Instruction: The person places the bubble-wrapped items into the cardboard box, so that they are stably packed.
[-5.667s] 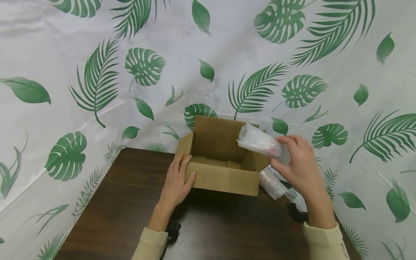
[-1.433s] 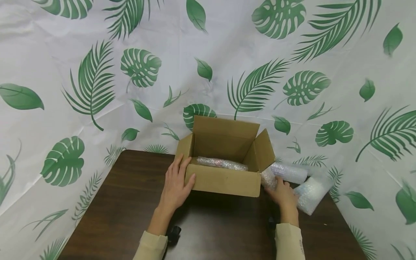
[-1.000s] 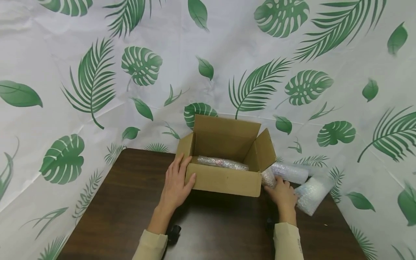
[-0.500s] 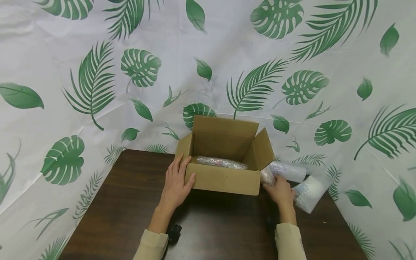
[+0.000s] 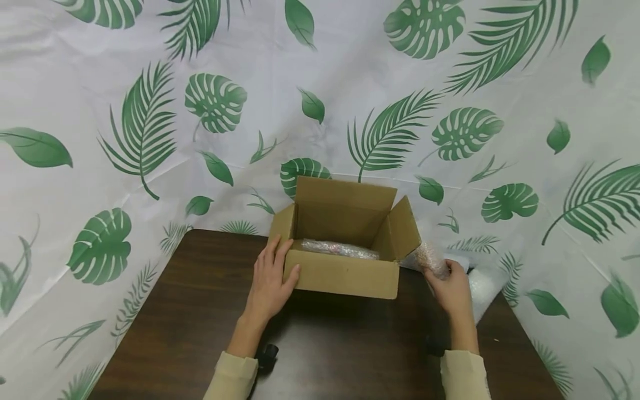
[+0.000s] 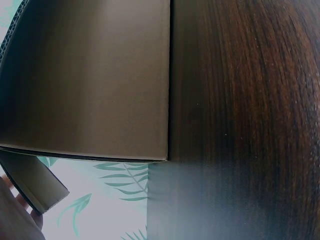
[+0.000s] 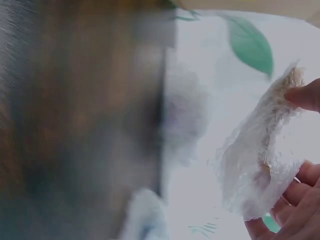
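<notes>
An uncovered cardboard box stands at the table's far edge, flaps spread outward. My left hand rests on its front left corner, fingers extended along the side flap and thumb near the front flap. Inside the box lies a bubble-wrapped bundle with a reddish patch showing through. To the right of the box, my right hand holds a second bubble-wrapped bundle between thumb and fingers, raised off the table. What the wrap covers is hidden.
Beyond the right hand lies another bubble-wrapped bundle, near the right edge of the dark wooden table. One more wrapped piece shows partly beside the box. A leaf-patterned sheet hangs directly behind.
A wrapped bundle has gone from my right hand into the box. My right hand then gripped another beside the box and has just lifted it up and right. My left hand has stayed put.
</notes>
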{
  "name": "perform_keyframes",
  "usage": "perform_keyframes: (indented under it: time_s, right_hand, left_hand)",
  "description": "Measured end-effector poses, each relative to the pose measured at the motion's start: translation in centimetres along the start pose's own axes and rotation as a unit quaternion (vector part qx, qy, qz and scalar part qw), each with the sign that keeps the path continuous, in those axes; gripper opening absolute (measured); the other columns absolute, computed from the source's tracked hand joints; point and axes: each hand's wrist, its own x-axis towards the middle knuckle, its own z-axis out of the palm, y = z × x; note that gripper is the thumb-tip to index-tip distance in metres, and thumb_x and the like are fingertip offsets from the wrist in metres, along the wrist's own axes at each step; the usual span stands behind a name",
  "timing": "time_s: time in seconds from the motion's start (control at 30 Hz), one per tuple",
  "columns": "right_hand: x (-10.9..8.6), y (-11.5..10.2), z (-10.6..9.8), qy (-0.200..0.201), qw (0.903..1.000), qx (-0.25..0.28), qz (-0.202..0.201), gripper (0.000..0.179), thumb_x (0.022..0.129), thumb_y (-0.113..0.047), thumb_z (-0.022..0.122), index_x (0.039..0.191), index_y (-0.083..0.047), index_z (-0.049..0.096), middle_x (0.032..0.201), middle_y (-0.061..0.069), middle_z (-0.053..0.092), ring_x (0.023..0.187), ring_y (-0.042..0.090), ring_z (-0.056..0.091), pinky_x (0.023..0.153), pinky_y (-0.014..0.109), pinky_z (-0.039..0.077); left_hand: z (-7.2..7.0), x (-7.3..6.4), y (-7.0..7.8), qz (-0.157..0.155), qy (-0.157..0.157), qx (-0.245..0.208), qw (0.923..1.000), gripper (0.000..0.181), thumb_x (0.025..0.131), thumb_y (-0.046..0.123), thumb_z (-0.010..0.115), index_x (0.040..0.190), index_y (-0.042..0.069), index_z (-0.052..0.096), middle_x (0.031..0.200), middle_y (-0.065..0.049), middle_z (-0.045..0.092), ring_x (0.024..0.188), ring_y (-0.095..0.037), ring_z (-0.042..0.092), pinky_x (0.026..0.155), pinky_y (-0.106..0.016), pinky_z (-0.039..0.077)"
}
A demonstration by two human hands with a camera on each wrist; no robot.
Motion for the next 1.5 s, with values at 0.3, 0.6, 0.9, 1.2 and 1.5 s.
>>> perform_keyframes:
  time_s: [0.3, 0.6, 0.9, 1.2, 1.5]
  right_hand:
    - [0.3, -3.1, -4.8, 0.045, 0.9989, -0.01, -0.012, 0.08, 0.102, -0.042, 0.067, 0.158, 0.008, 0.041, 0.151, 0.037, 0.05, 0.134, 0.054, 0.053, 0.106, 0.072, 0.046]
    - [1.1, -6.8, -7.1, 0.075, 0.9944, -0.01, -0.074, 0.076, 0.101, -0.034, 0.07, 0.162, 0.0, 0.04, 0.154, 0.032, 0.05, 0.137, 0.051, 0.051, 0.106, 0.075, 0.043]
    - [2.0, -11.6, -7.7, 0.082, 0.9809, -0.036, -0.173, 0.07, 0.097, -0.03, 0.075, 0.156, 0.0, 0.051, 0.15, 0.03, 0.058, 0.135, 0.052, 0.054, 0.105, 0.074, 0.044]
    - [1.4, -16.0, -5.7, 0.079, 0.9649, -0.056, -0.244, 0.063, 0.092, -0.023, 0.079, 0.148, -0.003, 0.059, 0.143, 0.026, 0.06, 0.134, 0.049, 0.052, 0.109, 0.07, 0.04]
    - [0.7, -19.4, -2.9, 0.079, 0.9293, -0.105, -0.345, 0.058, 0.085, -0.022, 0.079, 0.138, -0.005, 0.063, 0.132, 0.023, 0.065, 0.119, 0.048, 0.058, 0.099, 0.068, 0.044]
  left_hand:
    - [0.0, -0.1, 0.2, -0.008, -0.009, -0.009, 0.9999, 0.063, 0.108, 0.045, 0.056, 0.164, 0.023, 0.04, 0.174, -0.016, 0.031, 0.152, -0.044, 0.037, 0.12, -0.068, 0.033]
    - [-0.1, 0.1, 0.0, -0.002, -0.003, -0.006, 1.0, 0.063, 0.108, 0.045, 0.057, 0.165, 0.024, 0.039, 0.174, -0.015, 0.03, 0.151, -0.044, 0.038, 0.117, -0.068, 0.036]
    - [-0.1, 0.1, 0.2, -0.016, -0.019, -0.009, 0.9997, 0.062, 0.109, 0.046, 0.054, 0.165, 0.025, 0.038, 0.175, -0.013, 0.028, 0.154, -0.042, 0.035, 0.121, -0.067, 0.033]
    - [-0.2, 0.2, 0.0, -0.013, -0.019, -0.008, 0.9997, 0.062, 0.109, 0.046, 0.055, 0.165, 0.025, 0.038, 0.175, -0.014, 0.029, 0.153, -0.043, 0.037, 0.121, -0.067, 0.033]
    - [-0.3, 0.1, 0.0, -0.009, -0.013, -0.013, 0.9998, 0.063, 0.108, 0.045, 0.056, 0.165, 0.025, 0.038, 0.175, -0.014, 0.029, 0.153, -0.043, 0.036, 0.119, -0.068, 0.034]
